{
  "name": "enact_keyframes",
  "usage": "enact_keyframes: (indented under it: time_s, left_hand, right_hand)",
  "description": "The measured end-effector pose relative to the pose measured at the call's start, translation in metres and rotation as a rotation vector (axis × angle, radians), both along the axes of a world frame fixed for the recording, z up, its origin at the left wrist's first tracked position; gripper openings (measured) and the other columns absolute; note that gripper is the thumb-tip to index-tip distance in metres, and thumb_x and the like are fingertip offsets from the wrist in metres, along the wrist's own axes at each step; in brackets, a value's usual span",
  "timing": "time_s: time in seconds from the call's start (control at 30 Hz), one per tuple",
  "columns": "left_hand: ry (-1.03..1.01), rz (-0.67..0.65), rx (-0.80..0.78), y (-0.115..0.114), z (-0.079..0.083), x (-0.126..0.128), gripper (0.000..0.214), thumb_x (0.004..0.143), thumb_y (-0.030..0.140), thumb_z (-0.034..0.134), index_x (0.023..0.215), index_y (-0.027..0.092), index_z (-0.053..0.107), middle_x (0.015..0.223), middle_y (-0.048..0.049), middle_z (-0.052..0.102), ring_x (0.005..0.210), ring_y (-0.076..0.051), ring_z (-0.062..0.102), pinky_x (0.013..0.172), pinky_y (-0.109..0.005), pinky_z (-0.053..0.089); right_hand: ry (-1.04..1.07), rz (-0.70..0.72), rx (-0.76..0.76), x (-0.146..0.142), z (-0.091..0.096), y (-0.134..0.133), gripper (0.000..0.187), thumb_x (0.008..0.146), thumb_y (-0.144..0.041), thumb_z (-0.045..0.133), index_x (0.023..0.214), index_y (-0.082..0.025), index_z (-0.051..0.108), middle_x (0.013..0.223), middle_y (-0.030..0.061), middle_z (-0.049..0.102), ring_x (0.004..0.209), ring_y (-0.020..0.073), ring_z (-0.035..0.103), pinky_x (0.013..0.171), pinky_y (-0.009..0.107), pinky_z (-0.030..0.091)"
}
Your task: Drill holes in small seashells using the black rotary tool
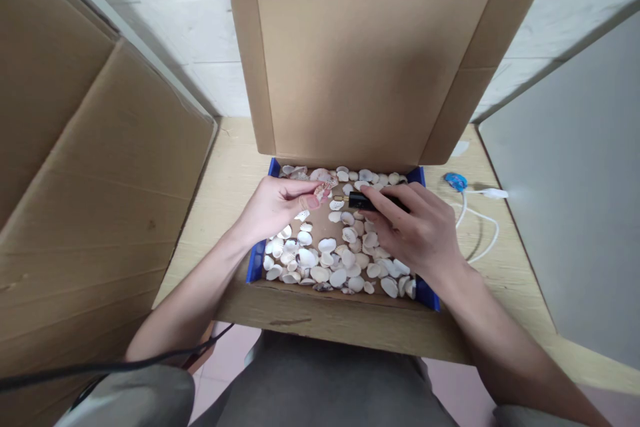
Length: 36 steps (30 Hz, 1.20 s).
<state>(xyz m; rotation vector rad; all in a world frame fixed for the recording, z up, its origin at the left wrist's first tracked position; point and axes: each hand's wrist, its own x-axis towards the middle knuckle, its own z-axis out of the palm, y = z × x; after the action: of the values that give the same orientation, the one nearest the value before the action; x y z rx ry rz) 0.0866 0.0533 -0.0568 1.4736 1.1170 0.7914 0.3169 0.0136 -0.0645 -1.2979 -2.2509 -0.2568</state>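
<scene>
Between the thumb and fingers of my left hand point(280, 207) is a pinkish-white seashell point(324, 191), held above the box. My right hand point(415, 227) grips a small black hand drill point(361, 201) with a brass-coloured chuck. Its tip points left at the held shell; whether they touch I cannot tell. Below both hands lies a shallow cardboard box point(320, 230) with blue side pieces point(256, 261). Many white and cream seashells point(327, 245) are spread in it, thickest along the near side and the right. My right hand hides some of them.
The box's raised cardboard lid point(370, 67) stands behind it. A tall cardboard panel point(110, 167) borders the left and a grey panel point(575, 167) the right. On the wooden tabletop point(200, 213), a blue-wrapped item point(455, 181) and a white cable point(487, 255) lie at right.
</scene>
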Motion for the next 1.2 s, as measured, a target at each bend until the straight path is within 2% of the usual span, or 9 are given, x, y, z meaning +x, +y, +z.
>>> enact_keyframes:
  time_s: [0.23,0.43,0.57,0.63,0.8,1.0,1.2]
  left_hand:
    - [-0.012,-0.015,-0.006,-0.0003,-0.0009,-0.0005,0.024,0.077,0.032,0.073,0.097,0.020,0.076,0.101,-0.0057,0.076,0.096,-0.024,0.071,0.090,-0.034,0.055]
    - [-0.042,-0.010,-0.016,-0.0005,0.0008,0.0004,0.025,0.077,0.034,0.073,0.095,0.018,0.076,0.099,-0.0068,0.076,0.093,-0.023,0.071,0.087,-0.034,0.056]
    - [-0.050,-0.008,-0.027,-0.0006,0.0020,0.0014,0.026,0.076,0.034,0.074,0.096,0.018,0.076,0.100,-0.0068,0.076,0.094,-0.023,0.071,0.087,-0.033,0.056]
    - [-0.047,-0.009,-0.025,-0.0008,0.0015,0.0014,0.025,0.076,0.033,0.074,0.096,0.018,0.076,0.100,-0.0068,0.076,0.093,-0.022,0.071,0.086,-0.032,0.056]
    - [-0.031,-0.009,-0.026,-0.0009,-0.0009,0.0009,0.023,0.076,0.031,0.074,0.096,0.018,0.076,0.099,-0.0064,0.076,0.092,-0.021,0.072,0.085,-0.030,0.056]
    - [-0.055,0.001,-0.026,-0.0001,0.0000,0.0006,0.024,0.076,0.031,0.074,0.096,0.018,0.076,0.098,-0.0063,0.076,0.091,-0.021,0.072,0.083,-0.030,0.057]
    - [-0.042,-0.018,-0.021,0.0001,-0.0025,0.0002,0.024,0.076,0.032,0.074,0.096,0.018,0.076,0.096,-0.0070,0.077,0.088,-0.021,0.072,0.080,-0.030,0.057]
  right_hand:
    - [0.098,0.017,-0.127,-0.0029,-0.0045,-0.0045,0.028,0.090,-0.037,0.052,0.102,-0.016,0.066,0.065,0.0005,0.064,0.054,0.0108,0.054,0.046,0.024,0.032]
    - [0.039,0.023,0.056,-0.0004,-0.0010,0.0004,0.022,0.087,-0.028,0.059,0.106,-0.019,0.066,0.082,0.0036,0.069,0.069,0.0142,0.058,0.059,0.026,0.041]
    - [0.048,0.027,0.114,0.0001,0.0004,0.0018,0.021,0.086,-0.022,0.059,0.106,-0.020,0.066,0.087,0.0042,0.071,0.071,0.0150,0.057,0.064,0.028,0.042]
    - [0.063,0.021,0.088,-0.0006,-0.0007,0.0003,0.021,0.087,-0.025,0.058,0.104,-0.019,0.067,0.083,0.0041,0.070,0.068,0.0142,0.057,0.060,0.027,0.041]
    - [0.095,0.035,-0.127,-0.0022,-0.0046,-0.0044,0.027,0.090,-0.035,0.053,0.105,-0.016,0.066,0.065,-0.0004,0.064,0.053,0.0101,0.053,0.046,0.024,0.031]
    - [0.037,0.059,0.081,0.0005,-0.0035,-0.0008,0.026,0.086,-0.026,0.061,0.109,-0.016,0.065,0.083,0.0038,0.069,0.068,0.0134,0.058,0.057,0.026,0.040]
    - [0.024,0.070,0.190,0.0026,-0.0017,0.0017,0.032,0.081,-0.011,0.060,0.112,-0.022,0.063,0.091,0.0032,0.071,0.075,0.0156,0.058,0.064,0.029,0.041]
